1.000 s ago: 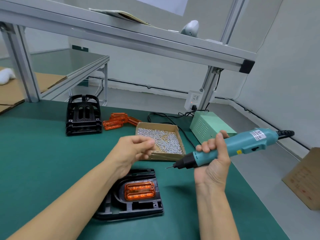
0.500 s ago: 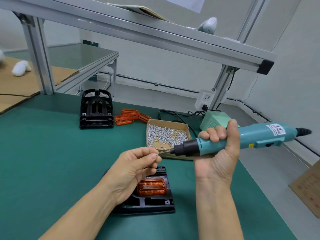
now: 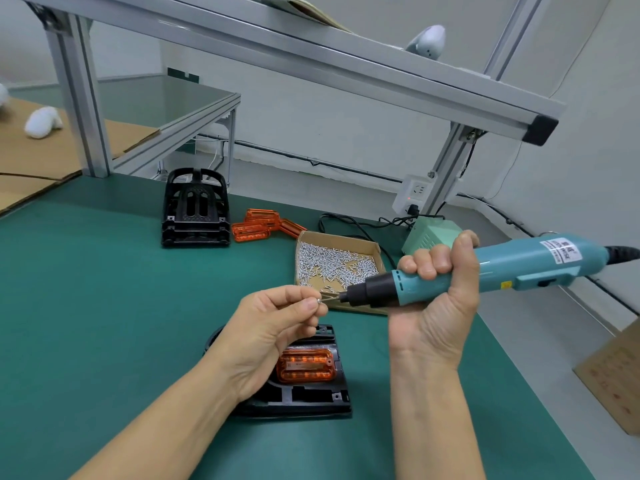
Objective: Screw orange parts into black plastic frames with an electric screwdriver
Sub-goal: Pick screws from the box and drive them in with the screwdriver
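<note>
Progress: early, by judgement. One orange part [image 3: 306,365] sits seated in one black plastic frame [image 3: 304,398] on the green bench [image 3: 86,306], below the hands; whether any screw is already driven cannot be told. Left hand [image 3: 273,327]: fingers pinched on one screw [image 3: 319,300], held at the bit of the electric screwdriver [image 3: 485,268]. Right hand [image 3: 438,299]: fingers wrapped round the screwdriver barrel. Stock awaiting work: one stack of black frames [image 3: 195,209], exact number unclear; one pile of orange parts [image 3: 263,225], at least three; one cardboard box of screws [image 3: 334,265], too many to count. Remaining: loading the screw, driving it, then the stacked stock.
</note>
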### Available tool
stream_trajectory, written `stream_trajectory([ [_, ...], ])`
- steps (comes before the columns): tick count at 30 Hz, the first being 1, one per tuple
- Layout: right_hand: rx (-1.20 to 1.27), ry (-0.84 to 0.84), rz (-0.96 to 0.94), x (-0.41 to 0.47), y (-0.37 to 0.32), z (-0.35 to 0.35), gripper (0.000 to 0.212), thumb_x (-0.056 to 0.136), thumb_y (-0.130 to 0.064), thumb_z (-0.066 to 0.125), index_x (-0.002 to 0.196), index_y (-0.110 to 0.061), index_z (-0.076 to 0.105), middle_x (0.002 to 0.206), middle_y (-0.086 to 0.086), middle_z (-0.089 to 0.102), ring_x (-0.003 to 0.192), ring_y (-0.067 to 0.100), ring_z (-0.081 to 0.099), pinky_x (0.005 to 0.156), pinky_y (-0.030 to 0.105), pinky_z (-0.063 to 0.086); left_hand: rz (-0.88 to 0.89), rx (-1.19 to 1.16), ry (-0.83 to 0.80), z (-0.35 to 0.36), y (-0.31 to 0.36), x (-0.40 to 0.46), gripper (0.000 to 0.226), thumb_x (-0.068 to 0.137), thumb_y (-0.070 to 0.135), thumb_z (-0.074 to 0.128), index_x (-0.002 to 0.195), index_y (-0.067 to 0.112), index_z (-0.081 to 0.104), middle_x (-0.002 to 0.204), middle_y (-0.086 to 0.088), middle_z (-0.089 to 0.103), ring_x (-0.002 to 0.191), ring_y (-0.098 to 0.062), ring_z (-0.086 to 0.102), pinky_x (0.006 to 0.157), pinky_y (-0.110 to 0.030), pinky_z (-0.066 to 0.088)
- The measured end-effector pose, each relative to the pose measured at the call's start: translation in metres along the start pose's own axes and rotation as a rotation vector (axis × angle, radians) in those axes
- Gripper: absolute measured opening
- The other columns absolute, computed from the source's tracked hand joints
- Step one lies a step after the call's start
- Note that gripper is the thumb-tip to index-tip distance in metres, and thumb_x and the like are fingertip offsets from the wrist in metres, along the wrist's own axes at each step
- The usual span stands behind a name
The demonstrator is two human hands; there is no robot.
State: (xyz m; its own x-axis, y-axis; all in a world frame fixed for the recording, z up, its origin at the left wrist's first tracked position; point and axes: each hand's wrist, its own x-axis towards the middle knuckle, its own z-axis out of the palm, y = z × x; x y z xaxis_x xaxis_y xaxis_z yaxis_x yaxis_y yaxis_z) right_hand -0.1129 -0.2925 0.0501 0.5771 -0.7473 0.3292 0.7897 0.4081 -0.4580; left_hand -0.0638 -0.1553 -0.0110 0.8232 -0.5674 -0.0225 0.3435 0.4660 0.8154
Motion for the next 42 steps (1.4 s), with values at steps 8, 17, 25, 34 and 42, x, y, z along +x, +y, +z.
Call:
stream_trajectory([
  [8,0.004,0.031,-0.035,0.000,0.004,-0.002,0.014,0.093,-0.012,0.052,0.083,-0.023,0.052,0.053,-0.010,0.039,0.043,0.004,0.040,0.048,0.018,0.040,0.149,0.122,0.047,-0.001,-0.004,-0.001,0.010,0.065,0.009,0.069,0.073,0.009,0.075,0.072,-0.011,0.070,0.061,-0.010,0.061,0.060,-0.019,0.052],
  [17,0.004,0.041,-0.024,0.002,0.006,-0.007,0.014,0.093,-0.011,0.052,0.084,-0.022,0.052,0.053,-0.010,0.039,0.043,0.004,0.040,0.048,0.018,0.040,0.166,0.174,0.029,-0.002,-0.007,0.001,0.011,0.065,0.012,0.070,0.075,0.010,0.076,0.074,-0.011,0.071,0.063,-0.011,0.061,0.062,-0.019,0.052],
  [25,-0.011,0.047,-0.030,0.000,0.011,-0.009,0.014,0.093,-0.010,0.051,0.086,-0.022,0.053,0.053,-0.010,0.041,0.043,0.004,0.040,0.048,0.019,0.040,0.197,0.299,0.052,-0.004,-0.009,0.004,0.014,0.075,0.002,0.068,0.072,0.012,0.075,0.072,-0.011,0.071,0.061,-0.013,0.059,0.062,-0.018,0.051],
  [34,0.005,0.066,0.012,0.005,0.000,-0.010,0.014,0.090,-0.011,0.054,0.081,-0.022,0.052,0.053,-0.010,0.040,0.043,0.004,0.039,0.047,0.018,0.040,0.154,0.383,-0.025,-0.004,-0.002,0.000,0.022,0.065,0.027,0.074,0.087,0.022,0.076,0.088,-0.005,0.074,0.077,-0.009,0.065,0.062,-0.015,0.049],
  [42,-0.259,-0.089,0.112,0.010,-0.007,-0.028,0.012,0.083,-0.011,0.060,0.083,-0.022,0.055,0.053,-0.008,0.040,0.043,0.007,0.039,0.047,0.019,0.039,0.381,1.263,-0.106,-0.020,0.009,0.001,0.022,0.085,0.015,0.066,0.084,0.036,0.073,0.091,0.026,0.064,0.101,0.003,0.048,0.095,-0.028,0.032],
])
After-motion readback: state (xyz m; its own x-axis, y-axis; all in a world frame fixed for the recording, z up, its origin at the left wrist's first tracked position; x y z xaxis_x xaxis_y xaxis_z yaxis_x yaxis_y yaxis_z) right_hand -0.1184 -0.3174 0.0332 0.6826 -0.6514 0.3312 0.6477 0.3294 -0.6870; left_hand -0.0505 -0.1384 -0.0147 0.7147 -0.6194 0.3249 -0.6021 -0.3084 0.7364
